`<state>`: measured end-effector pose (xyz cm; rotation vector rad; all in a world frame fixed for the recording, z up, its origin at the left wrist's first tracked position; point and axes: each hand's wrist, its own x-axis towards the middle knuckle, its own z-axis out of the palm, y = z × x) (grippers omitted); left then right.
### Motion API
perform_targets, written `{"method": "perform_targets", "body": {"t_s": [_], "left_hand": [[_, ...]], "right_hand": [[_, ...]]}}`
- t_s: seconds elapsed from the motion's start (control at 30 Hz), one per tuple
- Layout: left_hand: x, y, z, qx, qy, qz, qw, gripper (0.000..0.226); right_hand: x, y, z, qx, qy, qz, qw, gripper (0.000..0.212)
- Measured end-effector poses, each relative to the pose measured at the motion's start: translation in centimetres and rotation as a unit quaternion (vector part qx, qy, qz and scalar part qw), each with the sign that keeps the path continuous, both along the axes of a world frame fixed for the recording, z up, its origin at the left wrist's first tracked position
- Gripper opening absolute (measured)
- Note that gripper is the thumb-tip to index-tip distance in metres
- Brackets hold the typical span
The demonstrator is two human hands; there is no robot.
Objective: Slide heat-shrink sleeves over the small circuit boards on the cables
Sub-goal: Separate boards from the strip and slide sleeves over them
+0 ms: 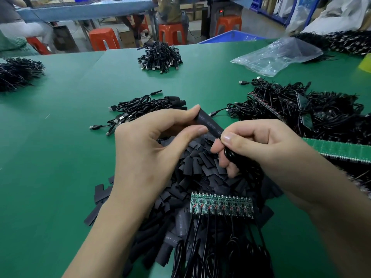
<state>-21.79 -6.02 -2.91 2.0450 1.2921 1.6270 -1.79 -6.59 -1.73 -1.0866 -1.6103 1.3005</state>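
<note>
Left hand (pixel 148 149) and right hand (pixel 267 149) are seen reaching in from the near edge of a green bench (pixel 50 157), both bare. Between the forearms, nearest the viewer, a strip of small circuit boards (pixel 220 205) is laid flat, with thin black leads (pixel 200 237) soldered along its near side and trailing toward the viewer. The strip is resting on a loose pile of cut sleeves (pixel 196 173), black and flattened, which is spread beneath both hands.

Above that pile, one heat-shrink sleeve (pixel 208 123) with pale printed lettering is pinched between the thumb and forefinger of the left hand. Its lower end is met by the thumb and forefinger of the right hand, whose other fingers are curled round a coiled cable (pixel 232 155). Whether a board is inside the sleeve cannot be told.

Just beyond the left hand, a small heap of USB cables (pixel 140 111) is laid. To the right, a green board panel (pixel 341 150) and a large tangle of cables (pixel 301 109) are found. Farther back, a tied cable bundle (pixel 160 57), another dark cable heap (pixel 18 73) at far left and a clear plastic bag (pixel 277 55) are placed. Past the bench, orange stools (pixel 104 39) are visible.
</note>
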Motion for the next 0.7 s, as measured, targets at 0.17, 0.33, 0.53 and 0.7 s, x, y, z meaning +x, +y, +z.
{"method": "perform_targets", "body": {"t_s": [0.17,0.33,0.53,0.7], "left_hand": [[0.0,0.1,-0.3,-0.04,-0.05,-0.021,0.998,0.013],[1.1,-0.1,-0.5,-0.109,-0.193,-0.102,0.97,0.01],[0.6,0.2,-0.3,-0.157,-0.258,-0.131,0.944,0.012],[1.0,0.5,-1.2,-0.314,-0.147,-0.226,0.91,0.063]], "right_hand": [[0.0,0.0,0.1,-0.011,0.007,0.009,1.0,0.025],[0.0,0.0,-0.2,-0.025,-0.003,0.01,1.0,0.026],[0.0,0.0,-0.3,-0.038,0.017,0.03,0.999,0.015],[-0.9,0.1,-0.5,-0.028,0.123,-0.056,0.99,0.012]]}}
